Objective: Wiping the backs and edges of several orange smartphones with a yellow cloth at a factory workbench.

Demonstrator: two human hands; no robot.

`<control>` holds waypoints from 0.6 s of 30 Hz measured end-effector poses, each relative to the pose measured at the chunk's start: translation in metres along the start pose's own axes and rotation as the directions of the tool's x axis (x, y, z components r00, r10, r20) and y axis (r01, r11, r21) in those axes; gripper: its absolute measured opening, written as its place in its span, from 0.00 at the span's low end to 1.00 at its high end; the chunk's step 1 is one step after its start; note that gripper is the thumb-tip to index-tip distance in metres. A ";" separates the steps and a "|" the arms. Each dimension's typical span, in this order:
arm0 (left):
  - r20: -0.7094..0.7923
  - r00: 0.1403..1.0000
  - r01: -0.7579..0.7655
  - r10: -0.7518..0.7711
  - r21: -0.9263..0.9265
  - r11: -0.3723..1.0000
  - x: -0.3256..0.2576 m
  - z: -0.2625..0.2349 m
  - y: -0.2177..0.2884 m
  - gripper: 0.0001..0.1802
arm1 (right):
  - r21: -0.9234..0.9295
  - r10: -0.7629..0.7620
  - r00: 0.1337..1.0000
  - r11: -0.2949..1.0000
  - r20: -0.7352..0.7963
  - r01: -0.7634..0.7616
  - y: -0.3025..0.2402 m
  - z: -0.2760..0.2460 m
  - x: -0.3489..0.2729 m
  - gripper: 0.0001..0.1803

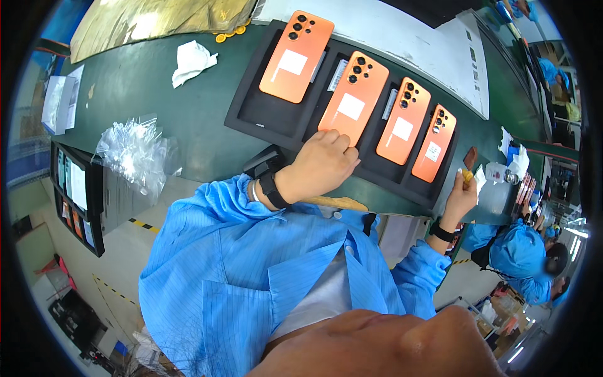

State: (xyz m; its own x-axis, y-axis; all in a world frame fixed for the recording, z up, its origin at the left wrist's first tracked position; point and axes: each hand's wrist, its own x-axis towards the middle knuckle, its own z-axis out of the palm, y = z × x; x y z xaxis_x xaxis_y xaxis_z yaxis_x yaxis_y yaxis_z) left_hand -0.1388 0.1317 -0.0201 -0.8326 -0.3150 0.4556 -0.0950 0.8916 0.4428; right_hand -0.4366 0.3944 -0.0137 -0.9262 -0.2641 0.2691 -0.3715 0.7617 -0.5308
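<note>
My left hand (323, 164) is closed, its curled fingers against the lower end of an orange phone (347, 119), the second from the left in a row. That phone lies back up and tilted over a black foam tray (242, 122). Its neighbours are an orange phone (282, 78) on the left, another orange phone (392, 143) and a last orange phone (427, 162) on the right. Each has a white label on its back. Beyond the tray's right end, my right hand (460, 204) is closed, with something small and yellow at its fingertips. A white wipe (480, 183) touches or adjoins them.
Clear plastic film (135, 154) is heaped at the table's left edge, near a crumpled white tissue (193, 61). Yellow rings (229, 34) lie at the back. A black case of phones (76, 195) stands lower left. A co-worker (518, 251) in blue sits at right.
</note>
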 end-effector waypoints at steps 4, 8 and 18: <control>0.001 1.000 0.007 -0.007 -0.027 1.000 0.000 0.000 0.000 0.09 | 0.382 -0.399 0.913 0.859 0.082 0.341 -0.127 0.013 -0.022 0.07; 0.036 0.999 0.036 -0.033 -0.092 0.995 0.000 -0.004 -0.004 0.09 | 0.386 -0.728 0.645 0.678 0.233 0.625 -0.218 0.055 -0.039 0.07; 0.020 0.999 0.031 -0.028 -0.151 0.988 -0.005 -0.007 -0.005 0.11 | -0.088 -0.758 0.626 0.622 0.183 0.778 -0.240 0.125 0.047 0.07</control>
State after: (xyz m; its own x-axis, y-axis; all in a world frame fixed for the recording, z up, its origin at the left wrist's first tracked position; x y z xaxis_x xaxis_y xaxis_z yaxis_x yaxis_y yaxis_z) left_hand -0.1309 0.1265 -0.0193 -0.8401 -0.3338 0.4275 -0.0375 0.8221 0.5681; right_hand -0.3994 0.1254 0.0262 -0.3101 -0.8510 0.4239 -0.9461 0.3198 -0.0502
